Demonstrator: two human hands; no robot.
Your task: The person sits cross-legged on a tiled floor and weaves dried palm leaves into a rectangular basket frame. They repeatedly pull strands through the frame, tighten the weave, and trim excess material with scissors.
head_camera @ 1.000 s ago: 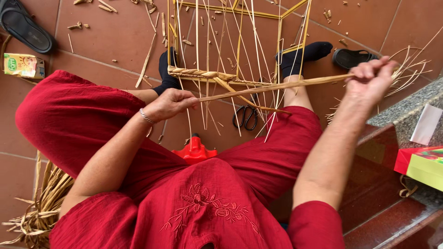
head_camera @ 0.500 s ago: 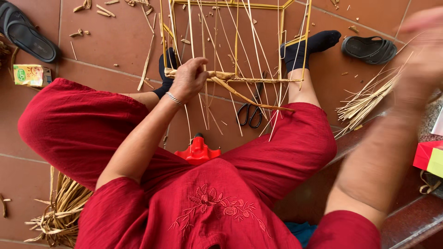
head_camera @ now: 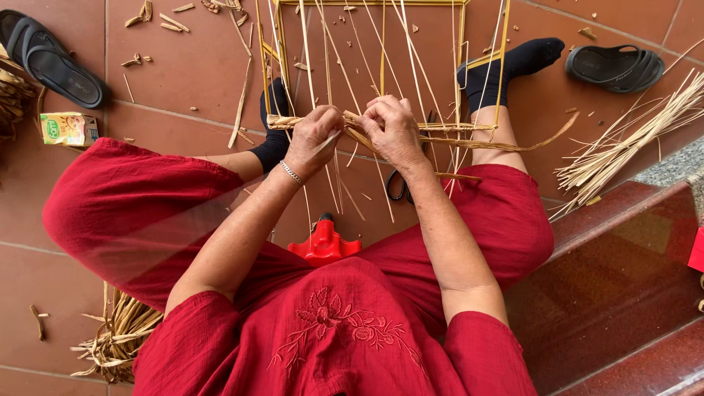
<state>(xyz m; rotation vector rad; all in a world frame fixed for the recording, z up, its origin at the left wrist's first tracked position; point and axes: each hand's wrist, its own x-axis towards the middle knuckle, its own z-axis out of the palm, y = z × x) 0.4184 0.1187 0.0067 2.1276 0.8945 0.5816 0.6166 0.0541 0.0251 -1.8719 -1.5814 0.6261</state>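
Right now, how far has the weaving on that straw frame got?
Early on. Done: upright strands are strung on the yellow frame, and one narrow woven band crosses near its lower end. In hand: the left hand and right hand pinch a straw strip at that band. Left: the strands above are bare, and a bundle of loose straw lies unused on the floor.

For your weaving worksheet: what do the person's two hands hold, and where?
Both the left hand and right hand pinch the flat straw strands at the woven row, mid-frame.
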